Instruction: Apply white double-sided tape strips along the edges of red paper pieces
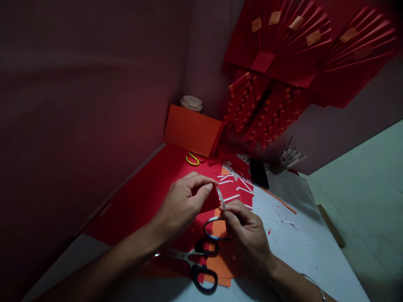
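My left hand [185, 201] pinches a small red paper piece [211, 200] between thumb and fingers. My right hand [247, 233] is closed on a thin roll of double-sided tape [211, 228], pulling a white strip of tape [221, 197] up to the red piece. Both hands hover just above the work surface, over red and orange sheets. Black-handled scissors [198, 258] lie directly below my hands. Several small red pieces with white tape strips [237, 191] lie just beyond my fingers.
A large red sheet [141, 197] runs along the left wall. Yellow-handled scissors [192, 158] and an upright orange card [192, 130] sit at the back. A black phone [258, 173] lies right of centre. Red paper fans [283, 46] hang on the wall. White table surface [302, 243] carries paper scraps.
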`<state>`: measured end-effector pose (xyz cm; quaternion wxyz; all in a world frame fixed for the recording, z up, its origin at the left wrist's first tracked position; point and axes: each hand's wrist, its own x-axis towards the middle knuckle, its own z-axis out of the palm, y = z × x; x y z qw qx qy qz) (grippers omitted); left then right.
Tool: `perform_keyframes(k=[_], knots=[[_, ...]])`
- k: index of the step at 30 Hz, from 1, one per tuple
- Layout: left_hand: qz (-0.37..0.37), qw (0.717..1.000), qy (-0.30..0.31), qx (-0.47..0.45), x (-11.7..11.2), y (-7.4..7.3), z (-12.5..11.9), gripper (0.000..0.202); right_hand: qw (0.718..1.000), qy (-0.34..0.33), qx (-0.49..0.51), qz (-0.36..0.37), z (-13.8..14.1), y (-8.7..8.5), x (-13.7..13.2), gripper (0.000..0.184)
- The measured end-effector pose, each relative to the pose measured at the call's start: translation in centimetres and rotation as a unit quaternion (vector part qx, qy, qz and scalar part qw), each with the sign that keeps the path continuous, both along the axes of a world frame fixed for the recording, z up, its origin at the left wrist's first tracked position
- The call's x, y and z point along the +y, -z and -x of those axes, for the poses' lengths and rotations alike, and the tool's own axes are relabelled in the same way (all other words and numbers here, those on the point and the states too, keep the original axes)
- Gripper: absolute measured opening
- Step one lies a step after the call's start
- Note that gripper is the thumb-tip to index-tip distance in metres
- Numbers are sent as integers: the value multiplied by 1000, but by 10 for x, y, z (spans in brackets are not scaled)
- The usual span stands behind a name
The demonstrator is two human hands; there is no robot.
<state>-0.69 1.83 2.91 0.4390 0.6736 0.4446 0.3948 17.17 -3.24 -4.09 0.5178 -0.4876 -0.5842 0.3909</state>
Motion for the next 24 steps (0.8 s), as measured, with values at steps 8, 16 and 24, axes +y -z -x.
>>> perform_keyframes(k=[8,16,24], knots=[[1,1000,21,0,-1,3,-1,22,1000,4,-27,4,0,-3,0,14],[9,1000,29,-2,0,3,0,22,1000,4,-16,13,1,-1,1,14],[-2,999,34,-2,-1,4,0,22,999,14,-28,3,2,-1,2,13]])
